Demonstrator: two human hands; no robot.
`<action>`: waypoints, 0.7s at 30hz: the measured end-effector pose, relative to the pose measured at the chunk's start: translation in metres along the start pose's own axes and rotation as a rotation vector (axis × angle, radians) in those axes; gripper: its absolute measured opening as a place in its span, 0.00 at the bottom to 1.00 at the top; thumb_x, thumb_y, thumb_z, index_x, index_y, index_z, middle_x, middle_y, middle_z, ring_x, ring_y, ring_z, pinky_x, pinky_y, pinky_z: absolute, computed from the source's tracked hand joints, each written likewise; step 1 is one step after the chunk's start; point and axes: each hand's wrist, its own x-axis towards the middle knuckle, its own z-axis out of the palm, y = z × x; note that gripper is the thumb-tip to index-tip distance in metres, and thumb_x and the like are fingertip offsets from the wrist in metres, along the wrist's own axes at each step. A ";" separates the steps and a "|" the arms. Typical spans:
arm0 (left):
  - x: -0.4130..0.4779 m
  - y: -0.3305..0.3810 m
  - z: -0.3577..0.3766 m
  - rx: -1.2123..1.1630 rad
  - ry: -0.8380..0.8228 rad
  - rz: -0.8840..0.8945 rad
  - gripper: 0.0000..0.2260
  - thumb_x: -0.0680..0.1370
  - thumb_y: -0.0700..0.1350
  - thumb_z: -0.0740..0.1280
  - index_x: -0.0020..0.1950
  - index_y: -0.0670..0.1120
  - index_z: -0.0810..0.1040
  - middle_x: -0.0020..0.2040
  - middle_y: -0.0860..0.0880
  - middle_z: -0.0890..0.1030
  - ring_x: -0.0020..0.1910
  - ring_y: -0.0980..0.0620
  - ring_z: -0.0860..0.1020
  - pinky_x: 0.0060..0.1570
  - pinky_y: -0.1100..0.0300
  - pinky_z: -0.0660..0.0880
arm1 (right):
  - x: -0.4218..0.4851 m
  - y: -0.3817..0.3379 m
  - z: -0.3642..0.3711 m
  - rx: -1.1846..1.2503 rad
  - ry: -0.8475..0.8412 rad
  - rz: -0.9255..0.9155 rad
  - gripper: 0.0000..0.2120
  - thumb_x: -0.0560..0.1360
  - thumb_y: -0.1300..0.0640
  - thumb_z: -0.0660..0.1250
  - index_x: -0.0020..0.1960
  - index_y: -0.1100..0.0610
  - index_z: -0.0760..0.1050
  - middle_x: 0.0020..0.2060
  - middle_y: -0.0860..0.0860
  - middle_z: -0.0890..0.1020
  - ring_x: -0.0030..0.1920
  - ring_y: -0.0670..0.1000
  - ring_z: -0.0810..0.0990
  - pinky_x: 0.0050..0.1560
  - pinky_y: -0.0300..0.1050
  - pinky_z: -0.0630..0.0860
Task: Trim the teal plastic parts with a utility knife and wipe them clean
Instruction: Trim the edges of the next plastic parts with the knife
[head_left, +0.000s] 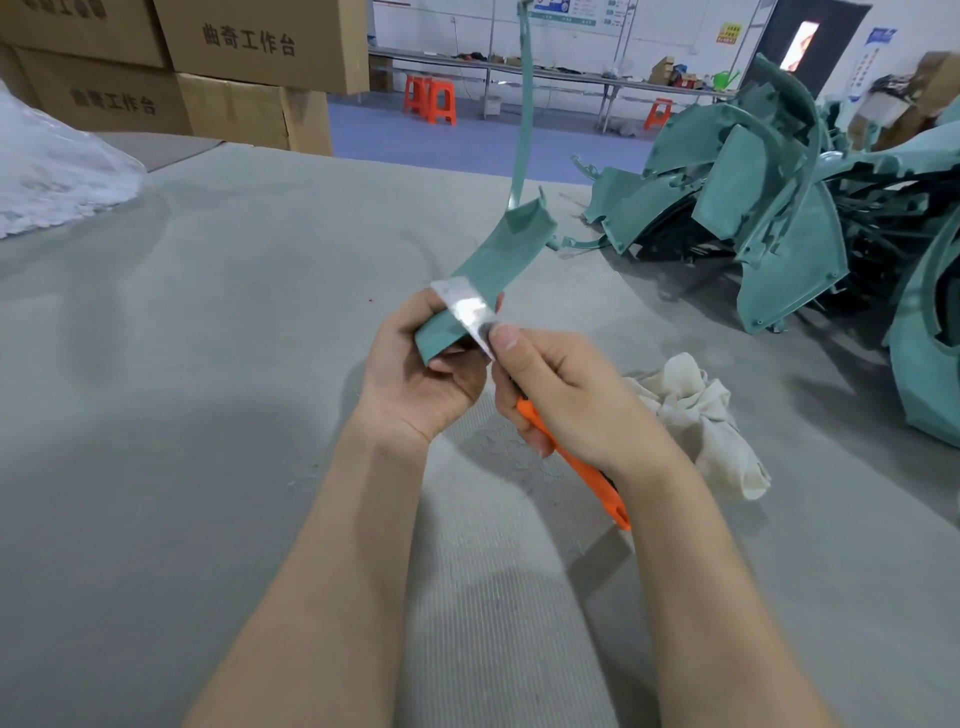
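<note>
Your left hand (421, 379) gripped the curved teal strip (491, 260) over the grey table (208, 364). Your right hand (576, 400) clenched the orange utility knife (582, 467), blade (467, 312) laid across the strip's near end. Left fingertips (415, 312) sat just beside that blade; a slip there would likely have cut them.

A curved teal plastic part (493, 260), a flat band with raised lips along its edges, is gripped at its near end by the left hand (415, 374) and rises away from it, continuing as a long thin strip. The utility knife (576, 467) has an orange handle held in the right hand (566, 395). Its silver blade (467, 312) lies across the part's near end. A crumpled off-white cloth (696, 410) lies just right of that hand, and a heap of teal parts (779, 208) sits farther right and beyond.
</note>
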 end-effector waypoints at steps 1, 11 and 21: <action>0.001 0.000 -0.001 0.022 0.021 0.020 0.07 0.66 0.39 0.66 0.36 0.37 0.82 0.35 0.44 0.83 0.29 0.55 0.79 0.26 0.72 0.71 | 0.000 0.000 0.003 -0.005 -0.044 0.005 0.23 0.82 0.48 0.56 0.31 0.57 0.67 0.22 0.47 0.69 0.21 0.46 0.67 0.22 0.39 0.67; -0.004 -0.001 0.004 -0.009 -0.058 -0.078 0.11 0.69 0.40 0.63 0.50 0.39 0.76 0.35 0.46 0.80 0.27 0.56 0.77 0.14 0.71 0.62 | 0.000 -0.002 -0.013 0.122 0.256 -0.039 0.25 0.84 0.47 0.52 0.32 0.58 0.68 0.24 0.56 0.71 0.20 0.48 0.69 0.24 0.38 0.66; -0.006 -0.004 0.009 -0.016 -0.074 -0.074 0.06 0.68 0.39 0.64 0.38 0.38 0.79 0.33 0.44 0.80 0.26 0.54 0.78 0.14 0.71 0.62 | 0.001 -0.002 -0.006 0.041 0.252 -0.002 0.26 0.84 0.49 0.53 0.36 0.69 0.65 0.25 0.58 0.70 0.20 0.48 0.68 0.23 0.39 0.66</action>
